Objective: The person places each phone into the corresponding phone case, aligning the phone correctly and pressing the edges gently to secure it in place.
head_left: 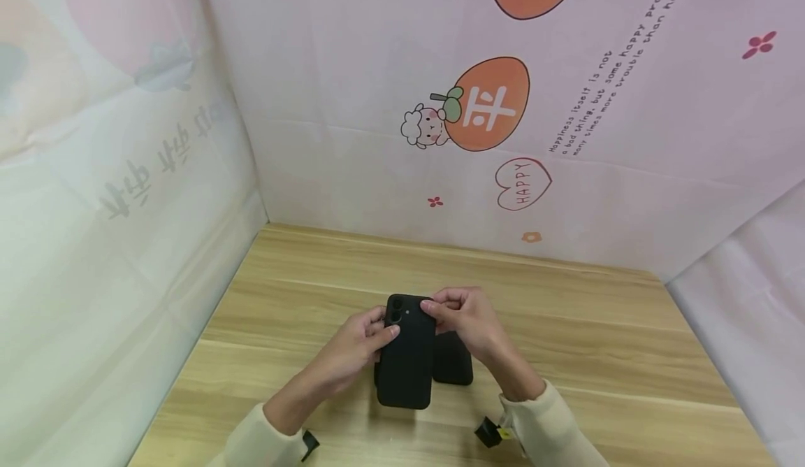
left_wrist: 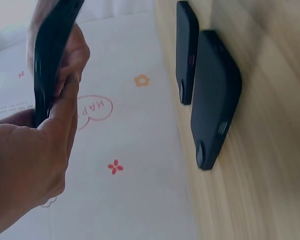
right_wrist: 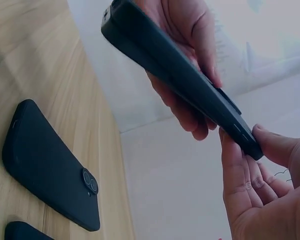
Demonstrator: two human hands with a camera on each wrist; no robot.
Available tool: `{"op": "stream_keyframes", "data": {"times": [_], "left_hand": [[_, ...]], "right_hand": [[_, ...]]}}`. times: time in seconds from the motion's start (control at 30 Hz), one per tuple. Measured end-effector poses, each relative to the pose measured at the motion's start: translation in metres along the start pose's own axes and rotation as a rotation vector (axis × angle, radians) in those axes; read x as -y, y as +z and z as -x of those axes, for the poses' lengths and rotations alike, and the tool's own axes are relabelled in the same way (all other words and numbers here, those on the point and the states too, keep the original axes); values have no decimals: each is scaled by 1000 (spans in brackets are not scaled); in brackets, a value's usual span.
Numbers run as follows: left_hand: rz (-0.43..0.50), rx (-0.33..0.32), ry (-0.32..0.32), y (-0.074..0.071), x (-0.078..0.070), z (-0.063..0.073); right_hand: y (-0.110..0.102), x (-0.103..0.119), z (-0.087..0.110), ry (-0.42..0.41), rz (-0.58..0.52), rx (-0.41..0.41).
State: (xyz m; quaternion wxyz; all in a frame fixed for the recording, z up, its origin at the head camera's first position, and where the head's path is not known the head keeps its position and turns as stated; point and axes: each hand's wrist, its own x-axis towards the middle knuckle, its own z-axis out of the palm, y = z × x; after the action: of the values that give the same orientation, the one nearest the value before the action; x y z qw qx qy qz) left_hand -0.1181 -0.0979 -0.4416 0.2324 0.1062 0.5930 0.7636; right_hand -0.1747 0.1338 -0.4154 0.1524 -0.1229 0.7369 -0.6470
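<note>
My left hand (head_left: 352, 347) and right hand (head_left: 468, 319) hold up a black phone (head_left: 407, 365) between them, its back with the camera lenses facing me. The left hand grips the long left side near the lenses, thumb across the back. At the top right corner the right hand pinches the phone between thumb and fingers. Below it, two more black phones lie on the table: one phone (left_wrist: 217, 95) shows in the left wrist view beside another phone (left_wrist: 187, 50). From above, the held phone mostly hides one of them.
The wooden table (head_left: 566, 355) meets a printed cloth wall (head_left: 352, 138) at the back, with another cloth wall (head_left: 126, 243) on the left. Small black pieces hang by both sleeves, including a black strap end (head_left: 487, 432) at the right one.
</note>
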Motion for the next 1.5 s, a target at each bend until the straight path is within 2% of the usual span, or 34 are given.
{"op": "stream_keyframes", "data": {"times": [0.2,0.4,0.53,0.67,0.8,0.9,1.0,1.13,1.27,1.4,1.5], "left_hand": [[-17,3,2,-4,-2,-1],[-46,-66,29,-2,-1,0],[-58,-138,55,0,-2,0],[-87,-265,82,1,-4,0],[-25,-367,105,0,-6,-1],[36,-407,126,0,-7,-2],[58,-426,131,0,-6,-3],[83,-376,114,-4,-6,-2],[95,-243,80,-12,-6,1],[38,-101,17,-20,-8,6],[-7,-40,-25,-22,-8,9]], "right_hand": [[3,2,6,-6,97,36],[8,3,10,-20,155,7],[10,0,12,2,133,-25],[13,-9,18,33,131,-2],[14,-18,25,31,192,23],[16,-21,29,9,240,23],[17,-23,31,-34,266,20],[16,-22,33,-91,276,34],[10,-19,34,-138,295,82],[3,-16,33,-183,344,175],[-1,-12,31,-199,371,248]]}}
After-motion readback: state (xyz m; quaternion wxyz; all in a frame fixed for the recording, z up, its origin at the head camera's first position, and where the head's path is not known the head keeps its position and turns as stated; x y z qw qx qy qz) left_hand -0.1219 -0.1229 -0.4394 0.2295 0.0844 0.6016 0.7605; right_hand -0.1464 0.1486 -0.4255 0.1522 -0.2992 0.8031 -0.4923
